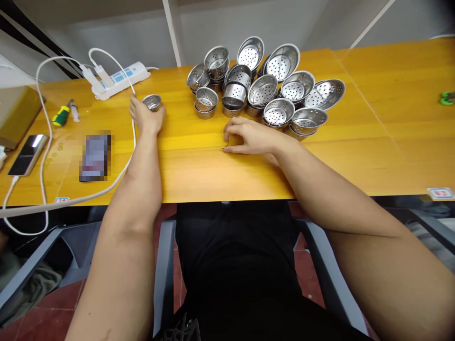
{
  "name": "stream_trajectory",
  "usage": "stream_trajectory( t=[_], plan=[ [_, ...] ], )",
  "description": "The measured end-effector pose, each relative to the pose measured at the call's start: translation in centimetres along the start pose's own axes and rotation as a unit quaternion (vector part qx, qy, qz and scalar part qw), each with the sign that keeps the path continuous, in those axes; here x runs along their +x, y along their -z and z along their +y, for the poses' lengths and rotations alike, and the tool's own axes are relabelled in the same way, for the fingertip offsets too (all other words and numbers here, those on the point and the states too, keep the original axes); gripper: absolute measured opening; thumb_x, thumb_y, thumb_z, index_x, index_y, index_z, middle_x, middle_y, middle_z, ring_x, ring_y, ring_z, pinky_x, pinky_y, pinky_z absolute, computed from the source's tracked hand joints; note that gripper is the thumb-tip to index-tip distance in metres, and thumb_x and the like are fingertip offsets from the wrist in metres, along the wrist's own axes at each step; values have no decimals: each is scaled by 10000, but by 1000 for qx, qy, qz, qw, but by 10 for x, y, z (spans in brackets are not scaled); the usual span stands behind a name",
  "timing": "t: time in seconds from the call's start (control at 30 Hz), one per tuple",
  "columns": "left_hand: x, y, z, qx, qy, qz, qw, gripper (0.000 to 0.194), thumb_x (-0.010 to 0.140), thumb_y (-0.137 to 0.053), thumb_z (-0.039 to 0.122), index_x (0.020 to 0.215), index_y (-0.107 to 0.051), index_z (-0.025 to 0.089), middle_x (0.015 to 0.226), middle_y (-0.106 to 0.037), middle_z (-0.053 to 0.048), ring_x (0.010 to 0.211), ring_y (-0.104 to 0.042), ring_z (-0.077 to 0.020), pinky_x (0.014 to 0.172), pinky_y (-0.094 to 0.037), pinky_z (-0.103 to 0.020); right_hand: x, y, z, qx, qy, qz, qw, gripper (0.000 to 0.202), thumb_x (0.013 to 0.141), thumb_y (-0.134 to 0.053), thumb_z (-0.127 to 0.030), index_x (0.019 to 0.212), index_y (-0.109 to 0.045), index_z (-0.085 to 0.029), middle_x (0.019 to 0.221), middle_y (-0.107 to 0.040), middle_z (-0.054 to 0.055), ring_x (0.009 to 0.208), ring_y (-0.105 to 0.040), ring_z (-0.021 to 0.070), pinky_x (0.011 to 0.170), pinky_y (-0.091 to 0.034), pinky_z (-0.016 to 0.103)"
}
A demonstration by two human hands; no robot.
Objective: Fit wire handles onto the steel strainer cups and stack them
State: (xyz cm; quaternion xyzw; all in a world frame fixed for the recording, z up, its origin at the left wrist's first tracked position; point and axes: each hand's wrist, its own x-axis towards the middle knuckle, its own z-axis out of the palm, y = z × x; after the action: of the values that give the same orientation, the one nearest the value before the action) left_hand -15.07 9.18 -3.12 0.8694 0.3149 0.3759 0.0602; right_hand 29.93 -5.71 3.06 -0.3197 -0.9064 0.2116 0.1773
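My left hand [146, 116] is closed round a small perforated metal strainer basket [152, 101] at the back left of the table, its thumb and fingers on either side of it. My right hand [249, 136] is over the middle of the table, pinching a thin bent wire [227, 142] between thumb and fingers. Just beyond that hand stand several stacked strainer baskets [263, 91], shiny and full of holes, some tilted on top of others. Closest to the right wrist is a basket with a flared rim [308, 119].
A white power strip [122, 80] with a long white cable [103, 190] runs along the left. Near it lie a blurred-out phone [95, 157], a corded device [28, 155], a green-yellow screwdriver [62, 115] and a box [17, 116]. Green scissors handles [447, 98] show far right.
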Motion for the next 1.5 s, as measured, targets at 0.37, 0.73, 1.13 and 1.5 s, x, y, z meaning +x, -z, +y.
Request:
stream_trajectory(
  t=[0.37,0.73,1.13,1.5],
  plan=[
    [46,-70,100,-7,135,-4,991,497,958,-963,520,1409,-809,379,1965,-518,-67,1914,-429,-431,1622,-347,-730,5,-8,-10,-28,-35,84,995,386,1101,-775,-548,1298,-813,-217,1393,-741,202,1240,-769,422,1192,-644,642],
    [49,-54,124,-61,126,42,989,525,963,-947,653,1295,-717,316,1685,-705,-147,1659,-674,-426,1479,-559,-659,6,-10,-15,6,-31,125,992,538,1146,-727,-708,1435,-796,-259,1508,-734,193,1218,-780,422,1224,-654,683],
    [47,-50,183,-190,57,-48,979,885,955,-828,794,1691,-569,377,1572,-782,-109,1414,-815,-397,1224,-706,-579,8,-2,-41,-6,-4,127,992,490,1126,-694,-545,1573,-790,-367,1722,-607,164,1486,-668,493,1313,-552,809],
    [48,-47,192,-129,51,-79,987,967,866,-961,868,1576,-606,315,1545,-731,-131,1475,-778,-433,1318,-651,-631,2,7,-37,35,-7,150,988,555,1134,-697,-802,1400,-827,-333,1699,-635,169,1483,-663,488,1356,-545,760]
  ],
)
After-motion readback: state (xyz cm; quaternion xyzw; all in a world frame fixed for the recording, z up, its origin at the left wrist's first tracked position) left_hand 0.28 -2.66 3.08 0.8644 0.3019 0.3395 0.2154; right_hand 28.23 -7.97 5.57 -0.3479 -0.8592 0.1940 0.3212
